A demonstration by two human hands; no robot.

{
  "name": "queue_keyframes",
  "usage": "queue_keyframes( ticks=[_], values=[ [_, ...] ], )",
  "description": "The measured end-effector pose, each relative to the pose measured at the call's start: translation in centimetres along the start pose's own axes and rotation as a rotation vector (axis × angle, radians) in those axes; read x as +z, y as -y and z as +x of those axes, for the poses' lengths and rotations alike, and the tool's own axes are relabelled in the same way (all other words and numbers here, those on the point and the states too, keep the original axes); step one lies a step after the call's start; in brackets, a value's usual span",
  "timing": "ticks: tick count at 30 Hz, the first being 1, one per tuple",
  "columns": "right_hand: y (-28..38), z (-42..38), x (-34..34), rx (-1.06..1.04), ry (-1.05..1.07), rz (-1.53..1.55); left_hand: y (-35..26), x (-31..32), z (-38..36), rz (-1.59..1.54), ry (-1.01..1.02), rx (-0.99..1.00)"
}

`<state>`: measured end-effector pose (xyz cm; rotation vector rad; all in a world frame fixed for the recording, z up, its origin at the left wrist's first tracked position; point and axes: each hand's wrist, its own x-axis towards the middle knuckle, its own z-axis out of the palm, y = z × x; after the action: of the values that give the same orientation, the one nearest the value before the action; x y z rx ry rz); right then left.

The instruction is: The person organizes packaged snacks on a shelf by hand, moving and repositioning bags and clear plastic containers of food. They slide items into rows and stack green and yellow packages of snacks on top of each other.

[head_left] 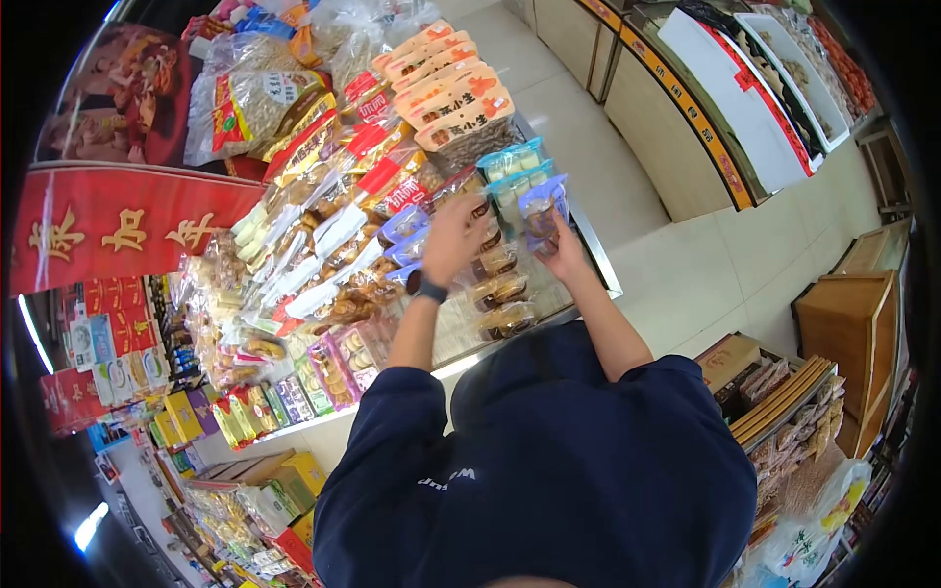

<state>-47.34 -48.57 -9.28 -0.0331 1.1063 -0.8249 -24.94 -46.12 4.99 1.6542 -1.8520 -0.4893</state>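
My right hand [564,251] holds up a small clear snack pack with a purple-blue top [540,208] at the display table's right edge. My left hand [455,237], with a dark watch on the wrist, is over the rows of packs; motion smears its fingers, and I cannot make out whether they grip anything. Just left of it lie similar purple-topped packs [404,227]. Below the hands is a column of clear packs with brown pastries [498,288]. Teal-topped packs [514,162] stand beyond my right hand.
Orange-topped bags [461,120] and bagged snacks [338,235] fill the display to the far left. Across the tiled floor [676,265] stands a wooden counter [657,127]. A wooden crate [848,343] and shelves of goods [784,402] are at my right.
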Motion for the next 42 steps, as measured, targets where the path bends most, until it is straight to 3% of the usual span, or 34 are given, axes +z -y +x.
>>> queue_keyframes(
  ticks=[4,6,10,13,18,20,22,27,31,34,39,42],
  values=[
    [-0.2,-0.6,-3.0,0.033,-0.037,-0.073,6.2,-5.7,-7.7,0.175,-0.026,-0.163],
    [-0.7,-0.7,-5.4,0.051,-0.003,-0.087,7.5,-6.8,-10.4,0.235,0.076,-0.176],
    [-1.1,-2.1,-7.9,0.053,0.034,-0.094,7.8,-6.0,-13.2,0.464,0.296,-0.251],
    [-1.9,-2.5,-9.4,0.052,0.079,-0.082,7.7,-4.6,-13.9,0.526,0.297,-0.248],
    [-2.7,-5.0,-10.4,0.019,0.146,-0.133,9.1,-7.2,-13.7,0.249,0.357,-0.318],
    [-2.2,-7.0,-9.9,-0.009,0.137,-0.155,6.4,-10.8,-11.8,0.288,0.377,-0.347],
    [-2.0,-8.1,-10.2,-0.034,0.131,-0.168,0.8,-15.2,-8.4,0.139,0.377,-0.412],
    [-1.7,-9.8,-9.6,-0.078,0.137,-0.182,-3.5,-17.5,-2.4,0.112,0.324,-0.077],
    [-1.9,-10.0,-9.6,-0.129,0.252,-0.154,-9.6,-13.8,2.7,0.044,0.308,0.078],
    [-1.9,-10.1,-8.5,-0.106,0.244,-0.032,-11.3,-6.6,4.9,0.147,0.34,0.072],
    [-2.0,-10.0,-7.0,-0.01,0.152,0.098,-7.9,6.1,3.8,0.218,0.367,0.059],
    [-2.4,-8.4,-6.1,0.011,0.11,0.091,-6.5,10.0,2.9,0.283,0.37,0.015]
  ],
)
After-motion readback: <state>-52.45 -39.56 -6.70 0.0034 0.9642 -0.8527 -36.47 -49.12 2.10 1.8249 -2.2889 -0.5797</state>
